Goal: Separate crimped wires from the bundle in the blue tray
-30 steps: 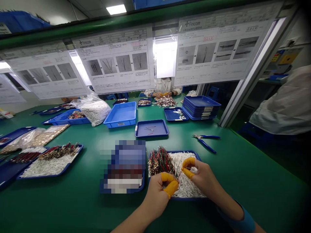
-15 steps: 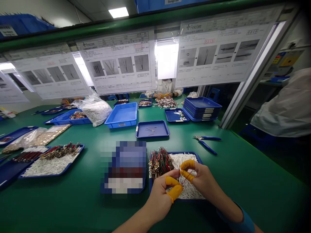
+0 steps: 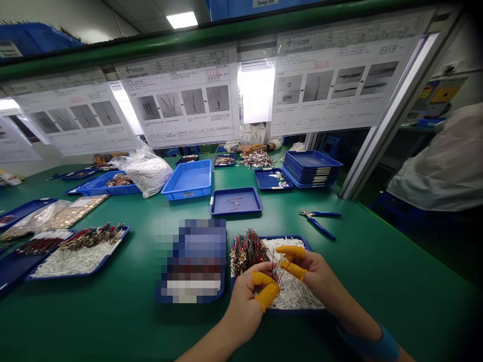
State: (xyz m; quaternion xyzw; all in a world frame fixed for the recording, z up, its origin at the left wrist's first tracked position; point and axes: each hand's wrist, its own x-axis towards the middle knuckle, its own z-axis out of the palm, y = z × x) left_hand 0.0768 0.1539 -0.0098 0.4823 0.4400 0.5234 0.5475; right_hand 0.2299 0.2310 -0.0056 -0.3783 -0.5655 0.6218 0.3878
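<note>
My left hand (image 3: 247,299), with yellow finger cots on thumb and forefinger, pinches a small bunch of thin wires (image 3: 273,269) that stand upright from its fingertips. Close on its right, my right hand (image 3: 307,266), also in yellow cots, has its curled fingertips at the upper part of the same wires. A thin strand runs between them; its exact kind is too small to make out. Both hands are over a blue tray (image 3: 309,245) holding short white tubes (image 3: 298,296). At its left end lies a thick bundle of red, green and black wires (image 3: 249,251) with metal ends.
Blue-handled cutters (image 3: 320,221) lie to the right. A partly pixelated tray (image 3: 196,261) stands left of the hands, and a blue tray with a few wires (image 3: 236,201) behind. Stacked trays (image 3: 313,168) and a blue bin (image 3: 187,178) stand farther back. A co-worker (image 3: 256,138) sits opposite.
My right hand's fingertips have spread a little, with the forefinger straighter. Both hands have shifted slightly; the wires remain in my left hand. The view has moved slightly.
</note>
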